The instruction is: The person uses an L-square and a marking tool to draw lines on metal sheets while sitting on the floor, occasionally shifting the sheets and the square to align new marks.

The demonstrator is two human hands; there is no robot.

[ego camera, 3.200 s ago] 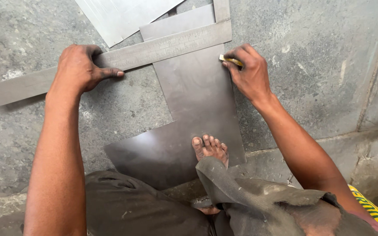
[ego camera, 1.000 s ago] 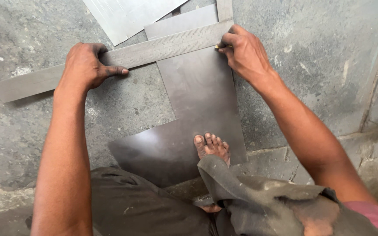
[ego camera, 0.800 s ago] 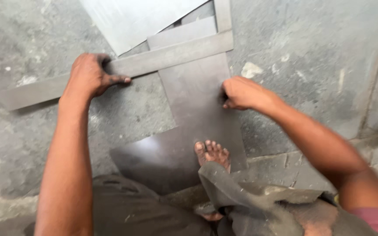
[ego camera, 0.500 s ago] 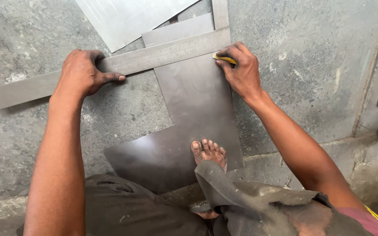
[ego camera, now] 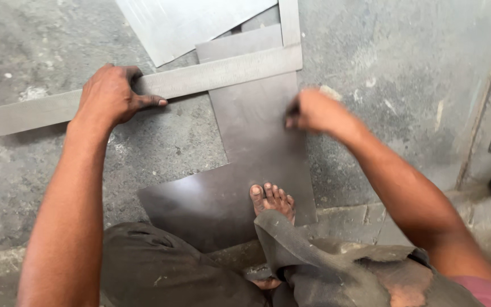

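The left hand (ego camera: pixel 109 94), fingers spread, pins the steel square (ego camera: pixel 143 91) flat on the dark sheet (ego camera: pixel 257 148); the blurred right hand (ego camera: pixel 313 111) seems to pinch something, and a foot (ego camera: pixel 272 200) steadies the sheet's near end.

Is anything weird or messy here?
A bare foot stands on the dark metal sheet. The left hand presses the long steel ruler, which lies slanted across it. The right hand is blurred.
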